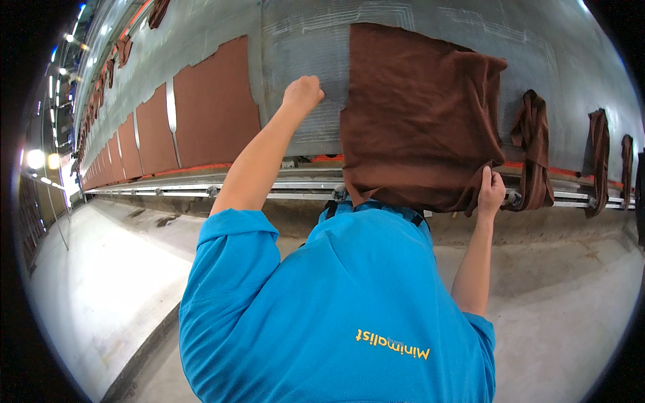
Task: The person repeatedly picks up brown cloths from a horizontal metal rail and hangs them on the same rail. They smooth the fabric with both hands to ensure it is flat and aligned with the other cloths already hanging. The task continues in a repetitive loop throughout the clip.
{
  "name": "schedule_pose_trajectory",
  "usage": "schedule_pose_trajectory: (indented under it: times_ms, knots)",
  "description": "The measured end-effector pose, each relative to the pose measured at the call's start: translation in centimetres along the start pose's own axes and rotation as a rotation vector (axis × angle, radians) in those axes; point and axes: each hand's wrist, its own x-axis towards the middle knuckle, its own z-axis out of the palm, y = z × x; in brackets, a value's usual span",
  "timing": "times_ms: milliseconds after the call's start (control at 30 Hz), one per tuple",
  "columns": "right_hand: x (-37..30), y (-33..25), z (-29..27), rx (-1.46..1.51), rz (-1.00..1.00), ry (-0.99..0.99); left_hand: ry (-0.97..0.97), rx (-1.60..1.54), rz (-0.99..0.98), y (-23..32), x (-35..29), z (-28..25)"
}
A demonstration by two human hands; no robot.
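Along the grey panel's (302, 40) left stretch, flat brown sheets (215, 101) lie in a row running off to the far left; near the panel's middle the left hand (304, 93) is raised, fingers curled into a fist against the bare surface just beside the cloth's left edge; the brown cloth (416, 114) hangs spread over the panel's lower edge; the right hand (491, 191) is clamped on its lower right corner; bunched brown cloths (534, 148) hang further right.
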Motion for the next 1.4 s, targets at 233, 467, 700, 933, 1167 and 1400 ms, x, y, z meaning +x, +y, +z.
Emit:
schedule_pose_trajectory:
  times_ms: [233, 467, 700, 933, 1167, 1400]
  knots:
    - [-0.1, -0.2, 0.1, 0.045, 0.023, 0.010, -0.122, -0.454, -0.102, -1.5, 0.0, -2.6]
    - [-0.1, -0.2, 0.2, 0.051, -0.008, 0.021, -0.064, -0.394, 0.003, -2.0, 0.3, -1.2]
    - [-0.2, -0.2, 0.0, 0.029, 0.016, 0.025, -0.086, -0.092, 0.001, 0.4, 1.3, -1.3]
    - [0.1, -0.1, 0.0, 0.038, 0.035, 0.005, -0.071, -0.126, -0.138, 1.8, -0.4, -1.2]
    - [0.2, 0.5, 0.0, 0.010, -0.010, -0.010, -0.143, -0.471, -0.263, 0.2, -13.6, -0.5]
    - [0.4, 0.5, -0.4, 0.083, -0.029, -0.120, 0.023, -0.643, -0.272, 2.2, -21.9, 3.4]
